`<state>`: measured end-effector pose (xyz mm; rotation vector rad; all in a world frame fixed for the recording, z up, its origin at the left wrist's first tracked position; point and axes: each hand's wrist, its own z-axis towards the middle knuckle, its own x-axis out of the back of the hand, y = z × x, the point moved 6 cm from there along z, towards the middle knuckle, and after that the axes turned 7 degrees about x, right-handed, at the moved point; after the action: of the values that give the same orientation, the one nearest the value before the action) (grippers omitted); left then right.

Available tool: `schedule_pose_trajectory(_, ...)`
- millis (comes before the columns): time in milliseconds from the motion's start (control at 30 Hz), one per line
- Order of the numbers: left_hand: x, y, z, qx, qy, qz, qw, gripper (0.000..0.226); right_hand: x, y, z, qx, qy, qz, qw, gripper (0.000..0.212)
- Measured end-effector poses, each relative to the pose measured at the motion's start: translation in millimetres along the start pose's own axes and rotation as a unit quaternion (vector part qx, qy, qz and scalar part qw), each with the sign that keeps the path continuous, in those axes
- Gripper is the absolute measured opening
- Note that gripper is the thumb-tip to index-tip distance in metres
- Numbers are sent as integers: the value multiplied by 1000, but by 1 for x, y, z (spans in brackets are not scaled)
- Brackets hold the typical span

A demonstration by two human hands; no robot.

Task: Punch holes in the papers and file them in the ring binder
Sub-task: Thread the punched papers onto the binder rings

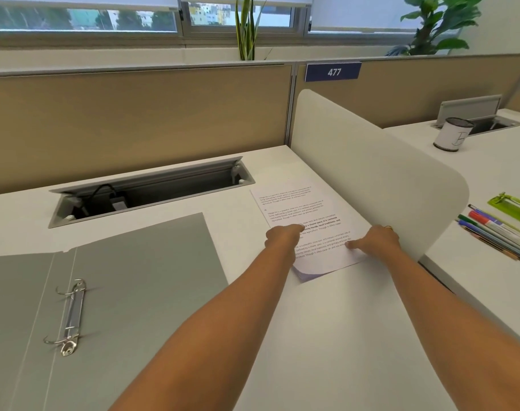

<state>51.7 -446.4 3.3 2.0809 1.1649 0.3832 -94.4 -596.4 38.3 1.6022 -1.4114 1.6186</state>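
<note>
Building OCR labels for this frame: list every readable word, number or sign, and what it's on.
"477": white digits on the blue sign fixed to the partition.
Single ornate letter on the white cup on the neighbouring desk: too faint to read.
Printed paragraphs on the papers under the left hand and right hand: too small and blurred to quote.
Markers beyond the divider: print unreadable.
Ring binder: no text.

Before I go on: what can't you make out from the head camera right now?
- Papers: sheet count unclear; text too small; near part covered by both hands.
- Left hand, right hand: grip on the papers unclear.
- Ring binder: left cover cut off by the frame edge.
- Green tool: partly behind the divider; possibly the punch.
</note>
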Motion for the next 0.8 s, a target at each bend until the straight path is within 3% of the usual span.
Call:
schedule_pose_trajectory(267,-6,3,17,2,17,14,1000,56,-4,0,13,-18,-72,7,997,75)
schedule_pose_trajectory(433,-5,-3,3,-18,29,71,997,32,-14,4,18,-23,-109,47,993,67)
schedule_pose_trajectory(700,19,-7,-9,-92,46,77,992,35,-23,3,4,-14,-85,131,988,70)
schedule_pose_trajectory(800,37,-3,-23,-121,37,54,991,39,-25,-2,-7,-14,-96,199,975,59)
